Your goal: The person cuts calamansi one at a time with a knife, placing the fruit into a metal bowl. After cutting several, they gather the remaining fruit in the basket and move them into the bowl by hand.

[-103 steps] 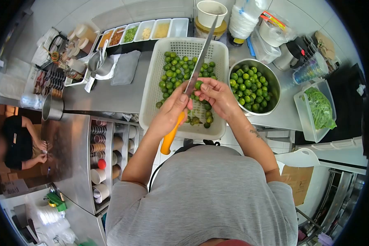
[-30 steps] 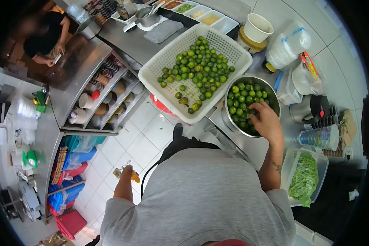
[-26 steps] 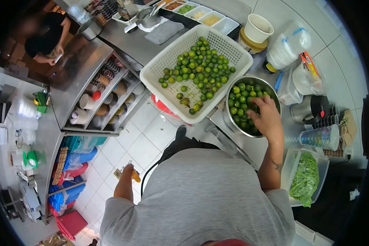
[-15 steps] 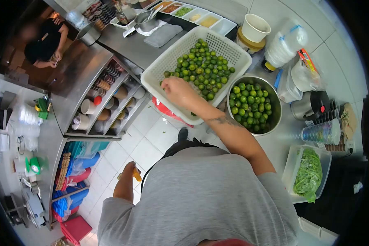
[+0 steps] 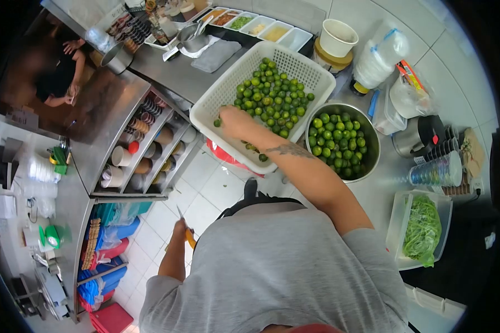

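Observation:
My right hand [image 5: 236, 122] is inside a white perforated plastic basket [image 5: 201, 105], its fingers closed on a small green lime [image 5: 217, 122] at the left side. Many loose limes [image 5: 272, 94] cover the basket's middle, and a few more lie beneath my forearm. Down at my left side, my left hand [image 5: 179, 228] is wrapped round a knife [image 5: 190, 238] with a yellow-orange handle; its thin blade points upward in the view. Right of the basket stands a round steel pot [image 5: 378, 145] full of limes [image 5: 338, 139].
Food trays [image 5: 241, 23] line the back counter beside a folded grey cloth [image 5: 219, 51]. A plastic bin [image 5: 393, 233] of bagged greens stands at right. Shelves with cups [image 5: 122, 156] are at left. Across the counter is another person [image 5: 61, 77]. A red stool [image 5: 111, 319] sits lower left.
My right hand has shifted slightly down in the basket, with a lime now showing at its fingertips. My left hand has turned so the knife blade shows. The other person's hand has moved.

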A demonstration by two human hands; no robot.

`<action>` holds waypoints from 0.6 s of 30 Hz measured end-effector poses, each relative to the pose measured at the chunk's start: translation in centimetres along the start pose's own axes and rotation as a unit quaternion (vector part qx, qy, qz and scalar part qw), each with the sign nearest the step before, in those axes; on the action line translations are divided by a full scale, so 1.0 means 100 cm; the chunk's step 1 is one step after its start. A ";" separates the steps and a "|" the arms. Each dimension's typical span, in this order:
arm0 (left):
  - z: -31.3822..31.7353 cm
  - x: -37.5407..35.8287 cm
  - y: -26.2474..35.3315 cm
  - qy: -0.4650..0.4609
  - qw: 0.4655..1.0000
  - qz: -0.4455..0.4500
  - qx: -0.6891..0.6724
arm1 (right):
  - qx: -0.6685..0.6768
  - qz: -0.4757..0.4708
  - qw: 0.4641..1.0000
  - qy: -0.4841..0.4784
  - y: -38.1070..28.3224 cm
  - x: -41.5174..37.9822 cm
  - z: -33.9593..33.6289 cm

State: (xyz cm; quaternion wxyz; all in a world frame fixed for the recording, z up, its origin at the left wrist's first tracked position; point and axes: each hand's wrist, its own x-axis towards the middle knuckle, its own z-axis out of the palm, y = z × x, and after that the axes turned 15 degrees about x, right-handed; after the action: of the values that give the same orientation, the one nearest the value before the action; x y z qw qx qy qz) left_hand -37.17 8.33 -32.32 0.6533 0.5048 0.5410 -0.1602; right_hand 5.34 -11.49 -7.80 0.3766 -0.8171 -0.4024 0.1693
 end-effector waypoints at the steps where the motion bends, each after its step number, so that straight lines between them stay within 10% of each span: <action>1: 0.009 -0.001 0.017 0.034 0.998 0.052 0.014 | 0.185 0.040 0.982 -0.003 -0.002 -0.004 -0.009; 3: 0.045 -0.029 0.073 0.145 0.972 0.170 0.071 | 0.528 0.114 0.841 -0.009 -0.005 -0.017 -0.032; 6: 0.104 -0.097 0.171 0.194 0.904 0.357 0.135 | 0.684 0.034 0.729 0.004 -0.008 -0.046 -0.050; 18: 0.260 -0.229 0.316 -0.198 0.806 0.498 0.253 | 0.567 0.002 0.816 0.110 -0.005 -0.089 -0.066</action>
State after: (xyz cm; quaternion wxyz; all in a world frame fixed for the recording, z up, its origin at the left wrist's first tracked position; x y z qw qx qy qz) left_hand -7.39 -7.20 0.49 0.5855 0.8095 0.0147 -0.0406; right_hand 3.40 -21.39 -3.27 0.8148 -0.4728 -0.1889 0.2771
